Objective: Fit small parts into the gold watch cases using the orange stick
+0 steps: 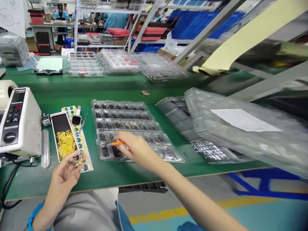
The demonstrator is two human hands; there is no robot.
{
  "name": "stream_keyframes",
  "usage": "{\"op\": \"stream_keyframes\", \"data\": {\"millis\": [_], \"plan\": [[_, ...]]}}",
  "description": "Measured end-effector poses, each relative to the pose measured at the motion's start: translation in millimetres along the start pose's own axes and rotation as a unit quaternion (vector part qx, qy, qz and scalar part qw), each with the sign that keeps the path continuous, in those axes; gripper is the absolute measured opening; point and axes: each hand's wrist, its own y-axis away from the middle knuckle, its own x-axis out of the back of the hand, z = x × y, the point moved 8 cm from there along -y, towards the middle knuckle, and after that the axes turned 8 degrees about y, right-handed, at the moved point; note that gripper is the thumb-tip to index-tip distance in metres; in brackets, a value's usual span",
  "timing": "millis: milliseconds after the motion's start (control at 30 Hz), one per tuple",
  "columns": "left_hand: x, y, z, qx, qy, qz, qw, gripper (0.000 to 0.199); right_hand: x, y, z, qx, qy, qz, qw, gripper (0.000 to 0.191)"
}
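— Edges and clearance?
— Clear tray (134, 128) lies near the green bench (72, 93) front edge; open mat at 12 o'clock.
— Hands?
— Right hand (137, 149) pinches an orange tool (117, 143) over the tray. Left hand (66, 171) grips a small metal part (77, 160), possibly ring-shaped, at 6 o'clock of the black strip (63, 134).

Right hand (136, 149) reaches forward; left hand (64, 171) curled.

Red "36" on tape dispenser (20, 123) display
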Motion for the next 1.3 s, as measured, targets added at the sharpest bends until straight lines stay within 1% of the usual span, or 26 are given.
{"op": "stream_keyframes", "data": {"millis": [67, 100, 167, 200, 267, 333, 367, 400, 467, 533, 600, 633, 700, 767, 800, 867, 933, 967, 1033, 1133, 1300], "plan": [[-12.1, -1.8, -2.6, 0.011, -0.038, -0.025, 0.999, 0.024, 9.0, 8.0, -33.5, 0.011, -0.023, 0.008, 1.000, 0.024], [-17.5, -2.3, -3.1, 0.015, -0.067, -0.027, 0.997, 0.021, 12.7, 11.3, -51.9, 0.023, -0.032, 0.011, 0.999, 0.025], [-25.5, -2.5, 0.7, 0.001, -0.133, -0.015, 0.991, 0.015, 19.0, 15.5, -83.9, 0.042, -0.036, 0.025, 0.998, 0.027], [-28.1, -1.8, 4.4, -0.015, -0.162, -0.005, 0.987, 0.011, 21.7, 16.4, -95.7, 0.047, -0.034, 0.038, 0.998, 0.029], [-29.7, 1.2, 11.5, -0.045, -0.193, 0.016, 0.980, 0.006, 25.5, 16.3, -108.8, 0.037, -0.055, 0.072, 0.995, 0.030], [-26.0, 5.5, 15.2, -0.058, -0.181, 0.034, 0.981, 0.009, 26.2, 14.9, -110.3, 0.005, -0.146, 0.108, 0.983, 0.025], [-22.3, 7.8, 15.2, -0.057, -0.164, 0.044, 0.984, 0.009, 24.5, 14.1, -108.0, -0.021, -0.213, 0.124, 0.969, 0.020], [-17.9, 10.1, 14.6, -0.052, -0.144, 0.054, 0.987, 0.007, 21.1, 13.4, -104.8, -0.053, -0.283, 0.137, 0.948, 0.015], [-9.7, 14.3, 13.0, -0.046, -0.105, 0.072, 0.991, 0.007, 11.0, 12.4, -100.3, -0.118, -0.398, 0.154, 0.897, 0.009], [-5.7, 17.3, 12.3, -0.045, -0.069, 0.072, 0.994, 0.008, 2.9, 11.9, -99.8, -0.165, -0.465, 0.167, 0.854, 0.011], [-7.2, 19.0, 12.7, -0.043, -0.024, 0.046, 0.998, 0.004, 0.5, 11.0, -100.3, -0.188, -0.493, 0.178, 0.831, 0.015], [-9.0, 19.7, 12.8, -0.037, -0.001, 0.028, 0.999, 0.010, 1.0, 10.6, -99.3, -0.196, -0.495, 0.182, 0.827, 0.015], [-10.3, 21.3, 12.9, -0.018, 0.034, 0.004, 0.999, 0.024, 2.8, 9.1, -95.1, -0.208, -0.487, 0.177, 0.830, 0.016], [-9.0, 22.9, 12.5, 0.005, 0.047, -0.004, 0.999, 0.033, 2.9, 5.8, -89.5, -0.213, -0.478, 0.154, 0.838, 0.016], [-8.2, 23.6, 12.4, 0.015, 0.048, -0.006, 0.999, 0.036, 0.9, 3.2, -87.1, -0.215, -0.482, 0.133, 0.839, 0.015], [-7.8, 24.4, 12.8, 0.026, 0.046, -0.016, 0.998, 0.038, -6.8, -2.6, -84.3, -0.220, -0.508, 0.079, 0.829, 0.013], [-7.9, 24.6, 13.6, 0.028, 0.039, -0.023, 0.999, 0.036, -16.4, -8.1, -84.4, -0.230, -0.542, 0.023, 0.808, 0.013], [-7.9, 24.6, 13.8, 0.029, 0.035, -0.025, 0.999, 0.035, -20.2, -10.5, -85.3, -0.234, -0.553, 0.001, 0.799, 0.013], [-8.1, 24.9, 13.4, 0.031, 0.025, -0.031, 0.999, 0.034, -24.1, -14.1, -87.0, -0.240, -0.560, -0.024, 0.793, 0.012], [-7.2, 25.5, 12.2, 0.028, 0.011, -0.037, 0.999, 0.035, -23.3, -17.2, -89.2, -0.241, -0.551, -0.027, 0.798, 0.013], [-3.9, 24.9, 11.6, 0.020, 0.001, -0.019, 1.000, 0.035, -20.9, -16.6, -91.5, -0.252, -0.537, -0.007, 0.805, 0.015]]}}
